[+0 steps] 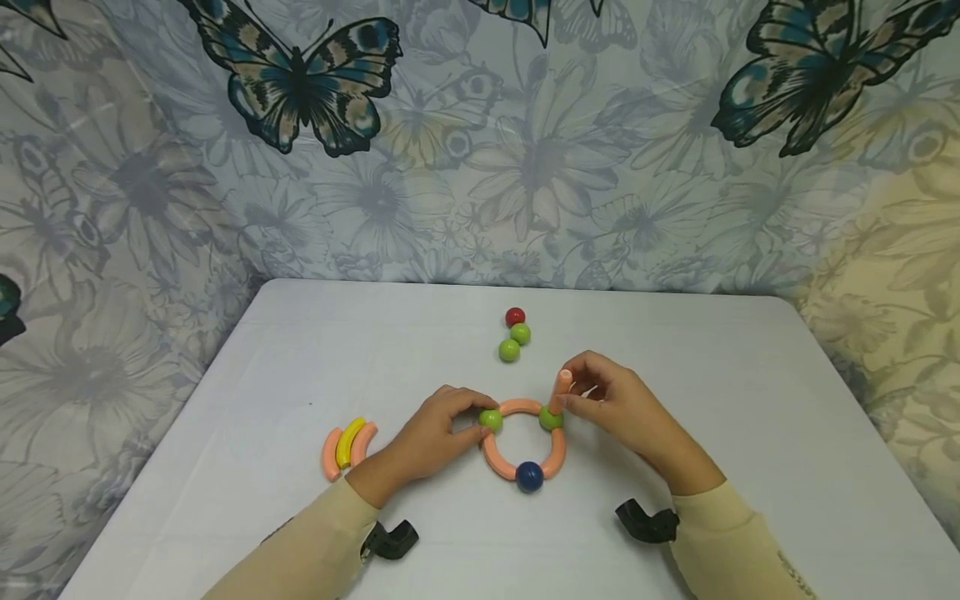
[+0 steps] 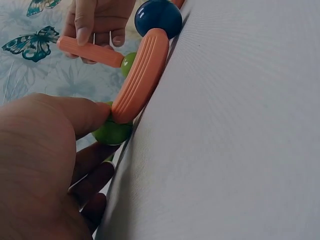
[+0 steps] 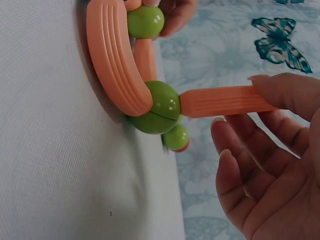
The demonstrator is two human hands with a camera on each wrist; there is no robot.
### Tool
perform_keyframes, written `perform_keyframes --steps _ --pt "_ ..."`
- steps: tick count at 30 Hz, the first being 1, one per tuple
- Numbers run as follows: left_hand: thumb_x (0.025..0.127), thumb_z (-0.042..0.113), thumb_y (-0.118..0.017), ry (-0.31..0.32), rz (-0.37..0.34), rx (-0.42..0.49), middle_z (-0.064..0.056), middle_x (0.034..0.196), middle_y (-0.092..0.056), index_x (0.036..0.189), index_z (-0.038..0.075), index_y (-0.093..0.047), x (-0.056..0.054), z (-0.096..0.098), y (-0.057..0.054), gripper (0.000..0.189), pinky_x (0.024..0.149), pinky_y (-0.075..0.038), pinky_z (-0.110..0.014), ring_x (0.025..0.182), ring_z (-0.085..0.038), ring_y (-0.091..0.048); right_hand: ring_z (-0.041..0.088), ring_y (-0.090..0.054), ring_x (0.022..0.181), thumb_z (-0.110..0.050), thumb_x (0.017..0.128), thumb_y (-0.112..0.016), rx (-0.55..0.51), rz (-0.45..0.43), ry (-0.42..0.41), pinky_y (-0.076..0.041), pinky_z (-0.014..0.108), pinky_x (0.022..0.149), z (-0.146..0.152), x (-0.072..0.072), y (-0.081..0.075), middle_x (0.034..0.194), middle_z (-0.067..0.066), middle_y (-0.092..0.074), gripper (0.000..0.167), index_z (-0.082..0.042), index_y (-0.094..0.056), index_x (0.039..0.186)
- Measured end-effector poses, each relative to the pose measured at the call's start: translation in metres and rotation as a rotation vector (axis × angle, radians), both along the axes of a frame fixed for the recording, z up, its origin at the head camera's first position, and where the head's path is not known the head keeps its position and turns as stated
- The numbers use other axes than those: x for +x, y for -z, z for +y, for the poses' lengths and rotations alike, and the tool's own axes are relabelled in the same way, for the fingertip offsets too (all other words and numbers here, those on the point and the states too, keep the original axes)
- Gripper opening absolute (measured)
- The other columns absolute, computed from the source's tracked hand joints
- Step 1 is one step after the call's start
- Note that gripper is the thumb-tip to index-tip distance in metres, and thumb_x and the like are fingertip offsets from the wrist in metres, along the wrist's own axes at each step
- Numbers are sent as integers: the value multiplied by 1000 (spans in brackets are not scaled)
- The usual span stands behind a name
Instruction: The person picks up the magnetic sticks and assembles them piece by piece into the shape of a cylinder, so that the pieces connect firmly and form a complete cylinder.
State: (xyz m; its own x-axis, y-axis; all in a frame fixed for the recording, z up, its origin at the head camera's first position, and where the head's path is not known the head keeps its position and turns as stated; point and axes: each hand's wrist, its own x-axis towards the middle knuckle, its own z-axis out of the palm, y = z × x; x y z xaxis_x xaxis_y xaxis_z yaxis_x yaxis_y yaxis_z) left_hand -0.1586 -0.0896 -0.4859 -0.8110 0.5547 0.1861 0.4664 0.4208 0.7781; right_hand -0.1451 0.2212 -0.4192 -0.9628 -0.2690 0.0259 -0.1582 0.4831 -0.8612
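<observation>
A blue ball point(image 1: 529, 477) sits at the near side of a peach ring point(image 1: 496, 458) on the white table point(image 1: 225, 517). Off left, two peach bars point(image 1: 330, 455) flank a yellow bar point(image 1: 347, 443). The left hand point(image 1: 442, 425) pinches the ring's left green ball point(image 1: 491, 419); the right hand point(image 1: 613, 402) pinches a peach rod point(image 1: 560, 390) — its lower end meets the right green ball point(image 1: 551, 419). Beyond — two green balls point(image 1: 509, 350), a red ball point(image 1: 515, 317), then butterfly-patterned cloth point(image 1: 525, 167).
</observation>
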Motion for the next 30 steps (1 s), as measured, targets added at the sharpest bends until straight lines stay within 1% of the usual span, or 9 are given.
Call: perform_keyframes --steps 5,8,12,17,21,23,26,28,30 --pt "104 24 -79 -4 -1 1 18 129 -68 134 22 -75 0 1 0 30 105 -49 -43 121 -12 -57 25 -62 106 -13 102 -79 17 1 13 -53 40 90 3 0 -2 111 0 -72 27 -11 -70 128" --pt "104 24 -79 0 2 -3 18 129 -68 134 22 -75 -1 2 1 30 105 -49 -42 121 -11 -57 24 -63 107 -15 105 -77 28 51 10 -54 42 92 8 1 -4 114 -1 -72 24 -13 -70 128" --pt "104 23 -79 3 -2 -15 19 129 -68 134 22 -75 -1 4 1 30 106 -48 -41 121 -10 -56 23 -66 105 -19 108 -73 29 121 19 -56 38 89 17 3 -7 116 1 -72 22 -12 -70 128" --pt "104 22 -79 1 -7 -37 17 128 -68 133 20 -76 2 5 0 29 104 -49 -41 120 -12 -57 23 -70 102 -20 111 -68 -25 146 71 -56 30 84 36 8 -12 118 6 -72 22 -7 -69 129" --pt "102 22 -80 44 37 -105 18 126 -68 133 22 -75 4 2 -6 31 104 -48 -41 119 -12 -56 26 -70 101 -16 113 -63 -73 156 101 -57 27 85 60 10 -5 119 15 -71 21 -4 -67 129" --pt "100 23 -82 86 45 -143 20 124 -65 135 25 -75 5 -1 -9 36 105 -45 -43 119 -11 -54 26 -70 102 -14 113 -62 -102 133 109 -57 27 86 72 11 3 119 20 -70 22 0 -66 130" --pt "97 24 -86 153 24 -180 21 122 -61 139 29 -74 5 -5 -13 44 105 -41 -47 119 -10 -51 23 -69 102 -13 111 -66 -100 57 107 -56 29 84 89 15 18 121 20 -70 27 4 -64 132" --pt "95 26 -88 179 6 -197 21 120 -59 141 31 -73 6 -5 -15 48 104 -40 -47 117 -9 -50 21 -68 103 -15 109 -70 -58 -10 92 -55 29 83 98 17 27 122 17 -70 32 3 -64 135" --pt "95 30 -90 195 14 -219 20 120 -59 142 32 -72 6 -4 -16 50 103 -41 -46 115 -9 -51 22 -65 103 -15 106 -75 -9 -64 68 -55 29 82 106 19 33 123 13 -70 35 0 -65 136"
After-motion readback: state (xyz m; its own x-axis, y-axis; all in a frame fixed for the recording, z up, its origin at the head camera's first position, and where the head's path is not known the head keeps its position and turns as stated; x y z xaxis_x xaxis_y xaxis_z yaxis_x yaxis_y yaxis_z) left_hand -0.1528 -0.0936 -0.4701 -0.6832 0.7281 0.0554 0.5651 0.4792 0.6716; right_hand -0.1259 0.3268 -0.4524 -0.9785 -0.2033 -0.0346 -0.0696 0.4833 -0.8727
